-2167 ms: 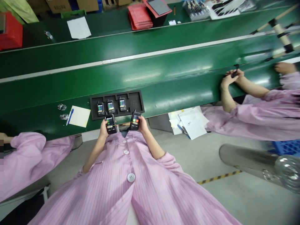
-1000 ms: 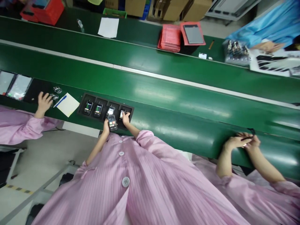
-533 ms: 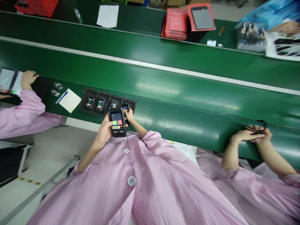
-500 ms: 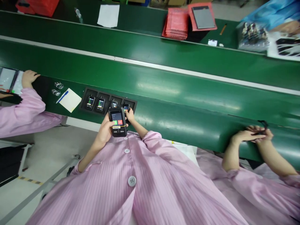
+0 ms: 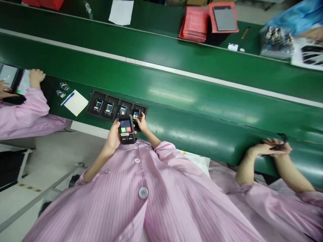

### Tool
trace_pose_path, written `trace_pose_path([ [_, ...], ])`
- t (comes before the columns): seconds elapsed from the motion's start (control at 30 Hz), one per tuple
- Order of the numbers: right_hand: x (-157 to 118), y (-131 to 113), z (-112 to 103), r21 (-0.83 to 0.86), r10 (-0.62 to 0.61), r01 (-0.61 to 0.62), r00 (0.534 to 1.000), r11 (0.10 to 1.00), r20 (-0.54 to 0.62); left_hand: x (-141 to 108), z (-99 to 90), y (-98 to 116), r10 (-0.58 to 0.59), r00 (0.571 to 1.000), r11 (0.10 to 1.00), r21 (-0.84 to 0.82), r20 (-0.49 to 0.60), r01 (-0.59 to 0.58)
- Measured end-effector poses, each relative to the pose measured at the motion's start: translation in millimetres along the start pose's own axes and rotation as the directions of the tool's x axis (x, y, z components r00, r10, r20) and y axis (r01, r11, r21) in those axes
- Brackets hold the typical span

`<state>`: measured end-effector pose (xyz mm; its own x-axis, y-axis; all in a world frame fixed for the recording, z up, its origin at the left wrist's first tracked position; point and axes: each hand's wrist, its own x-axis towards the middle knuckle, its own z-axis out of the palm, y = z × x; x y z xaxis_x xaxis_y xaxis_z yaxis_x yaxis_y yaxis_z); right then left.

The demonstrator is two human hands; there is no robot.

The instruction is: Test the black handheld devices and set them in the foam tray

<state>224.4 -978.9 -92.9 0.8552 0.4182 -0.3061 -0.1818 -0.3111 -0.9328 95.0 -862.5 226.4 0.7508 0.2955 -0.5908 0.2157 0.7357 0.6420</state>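
Your left hand (image 5: 113, 135) grips a black handheld radio (image 5: 126, 129), its lit screen showing a green and a red block. It is raised in front of the near edge of a black compartmented tray (image 5: 115, 107). Your right hand (image 5: 142, 124) has its fingers at the side of the rightmost radio (image 5: 136, 113), in the tray's end compartment; you cannot tell whether they close on it. Three more radios with lit screens lie in the other compartments.

The tray rests on a glossy green worktop (image 5: 191, 112) that catches pale reflections, with a whitish strip (image 5: 161, 69) running along it. Left of your tray lie a pale sheet of notepaper (image 5: 77, 105), a blue pen (image 5: 67, 99) on it, and clear plastic pieces (image 5: 64, 86).

Across from you, the far bench holds a white sheet (image 5: 121, 12), stacked red pouches (image 5: 195, 24), a grey panel (image 5: 224, 17) and a clear bag of small parts (image 5: 277, 42). Co-workers' hands are at work on both sides of you. Below, the grey floor (image 5: 83, 151) carries yellow-and-black striped tape (image 5: 29, 187).
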Motion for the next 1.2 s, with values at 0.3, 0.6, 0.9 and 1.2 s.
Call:
trace_pose_path([
  [0.3,-6,7,-10,-0.185,-0.206,0.238,0.963,0.953,0.176,-4,-6.6,-4,0.065,0.997,0.996,0.066,0.035,-0.067],
  [0.6,-7,3,-9,-0.37,-0.155,0.252,0.95,0.894,0.27,-4,-14.0,-11,0.125,0.992,0.986,0.106,0.009,-0.126],
  [0.9,-5,-8,-5,-0.385,-0.121,0.215,0.96,0.898,0.253,-3,-19.2,-15,0.139,0.99,0.989,0.058,0.012,-0.14],
  [1.2,-24,-33,-20,-0.041,0.05,-0.044,0.985,0.998,0.167,52,-51.5,-48,0.075,0.996,0.997,0.019,-0.054,-0.074],
])
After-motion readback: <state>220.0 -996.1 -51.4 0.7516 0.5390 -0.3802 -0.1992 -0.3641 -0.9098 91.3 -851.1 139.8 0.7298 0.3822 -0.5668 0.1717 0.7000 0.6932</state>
